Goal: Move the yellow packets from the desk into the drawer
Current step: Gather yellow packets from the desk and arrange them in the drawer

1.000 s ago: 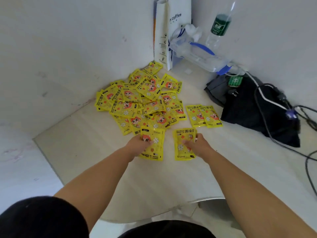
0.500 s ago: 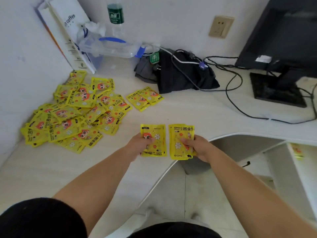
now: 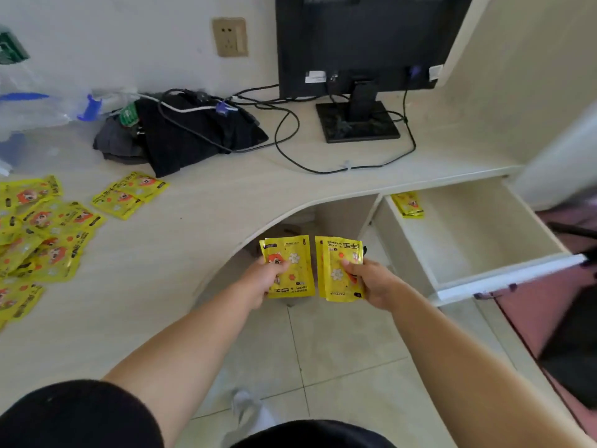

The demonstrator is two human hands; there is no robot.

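Fingers (image 3: 349,264): left hand (image 3: 263,284) and right hand (image 3: 374,284) each pinched a yellow packet (image 3: 295,273).
Drawer (image 3: 478,227): stood open, stacked packets (image 3: 407,205) in its far-left corner.

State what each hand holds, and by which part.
The left hand pinches one flat yellow printed packet at its left edge, thumb on the front; the right hand pinches a second yellow packet at its right edge.

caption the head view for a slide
Left hand and right hand grip yellow hand warmer packets between the desk pile and the open drawer.
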